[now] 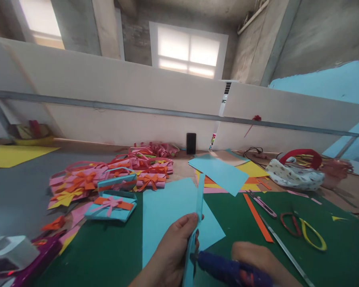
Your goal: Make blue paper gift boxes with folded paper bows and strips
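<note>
My left hand (179, 243) is closed on a narrow light-blue paper strip (200, 195) that stands upright, thumb pressed on its side. In my right hand (254, 257) is a dark blue glue gun (221, 268); its nozzle points left and meets the lower part of the strip, or comes very close to it. Beneath the hands lie light-blue paper sheets (164, 211) on a green cutting mat (113, 243). To the left sits a finished-looking light-blue paper bag (110, 207) with an orange band and pink bow.
Several pink paper bags (107, 175) with bows are heaped at left. At right lie an orange strip (258, 217), a pink cutter (262, 203), a steel ruler (287, 251) and scissors (312, 235). A black phone (191, 143) stands behind; a purple stapler-like tool (42, 259) is at lower left.
</note>
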Motion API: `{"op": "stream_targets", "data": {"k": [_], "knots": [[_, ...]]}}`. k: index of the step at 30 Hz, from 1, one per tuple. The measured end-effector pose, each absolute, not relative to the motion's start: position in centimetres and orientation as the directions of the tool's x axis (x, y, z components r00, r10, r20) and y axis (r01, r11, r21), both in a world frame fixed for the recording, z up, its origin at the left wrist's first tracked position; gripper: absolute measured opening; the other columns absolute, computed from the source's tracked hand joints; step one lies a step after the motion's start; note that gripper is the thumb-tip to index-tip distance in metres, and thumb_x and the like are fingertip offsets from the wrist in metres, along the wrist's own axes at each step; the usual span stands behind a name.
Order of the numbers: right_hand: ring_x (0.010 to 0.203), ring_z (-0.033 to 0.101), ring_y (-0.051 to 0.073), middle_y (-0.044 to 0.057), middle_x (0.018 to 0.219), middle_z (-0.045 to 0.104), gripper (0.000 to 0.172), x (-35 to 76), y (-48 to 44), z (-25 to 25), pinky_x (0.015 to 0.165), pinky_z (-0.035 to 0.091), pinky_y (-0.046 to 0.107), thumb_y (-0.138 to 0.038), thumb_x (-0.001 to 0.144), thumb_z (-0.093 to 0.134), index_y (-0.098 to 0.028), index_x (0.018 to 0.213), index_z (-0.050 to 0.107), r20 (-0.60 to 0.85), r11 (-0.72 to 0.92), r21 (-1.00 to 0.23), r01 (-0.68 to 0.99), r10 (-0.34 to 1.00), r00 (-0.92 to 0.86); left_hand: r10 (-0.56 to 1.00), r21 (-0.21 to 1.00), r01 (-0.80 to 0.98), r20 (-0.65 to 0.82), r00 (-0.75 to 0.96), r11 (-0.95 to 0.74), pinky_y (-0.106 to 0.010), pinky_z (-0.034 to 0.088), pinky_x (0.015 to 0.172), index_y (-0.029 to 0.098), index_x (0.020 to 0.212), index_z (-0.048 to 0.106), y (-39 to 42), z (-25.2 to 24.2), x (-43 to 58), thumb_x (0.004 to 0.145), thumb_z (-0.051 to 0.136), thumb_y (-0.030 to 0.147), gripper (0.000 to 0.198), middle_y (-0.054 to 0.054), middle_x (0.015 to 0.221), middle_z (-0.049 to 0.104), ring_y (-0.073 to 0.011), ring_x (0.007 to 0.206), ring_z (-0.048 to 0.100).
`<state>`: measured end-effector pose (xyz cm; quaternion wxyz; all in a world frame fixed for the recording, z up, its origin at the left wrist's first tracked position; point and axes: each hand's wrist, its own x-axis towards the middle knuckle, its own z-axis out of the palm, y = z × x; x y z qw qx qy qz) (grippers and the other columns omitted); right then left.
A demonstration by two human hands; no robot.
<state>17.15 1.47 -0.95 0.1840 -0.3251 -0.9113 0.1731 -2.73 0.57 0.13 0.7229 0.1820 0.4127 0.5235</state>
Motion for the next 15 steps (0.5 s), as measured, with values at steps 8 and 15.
{"op": "stream_targets", "data": {"k": [8,15], "knots": [[0.047,0.038,0.011,-0.001,0.052,0.048,0.061,16.9,1.8,-3.9,0.046,0.024,0.023,-0.063,0.088,0.021,-0.019,0.058,0.049,0.364,0.81,-0.268,0.522,0.587,-0.723,0.892,0.727,-0.554,-0.446,0.07,0.406,-0.014,0.016,0.035,0.016,0.079,0.06,0.5,0.6,-3.0,0.07,0.068,0.042,0.029,0.01,0.038,0.036,-0.0024,0.033,0.026],[0.051,0.045,0.01,0.0,0.059,0.056,0.059,16.7,1.4,-4.0,0.048,0.026,0.022,-0.059,0.091,0.018,-0.02,0.064,0.054,0.306,0.804,-0.32,0.502,0.589,-0.748,0.891,0.711,-0.582,-0.451,0.053,0.394,-0.013,0.016,0.038,0.015,0.083,0.059,0.3,1.0,-2.8,0.07,0.068,0.04,0.03,0.011,0.041,0.035,-0.0007,0.034,0.027]]}}
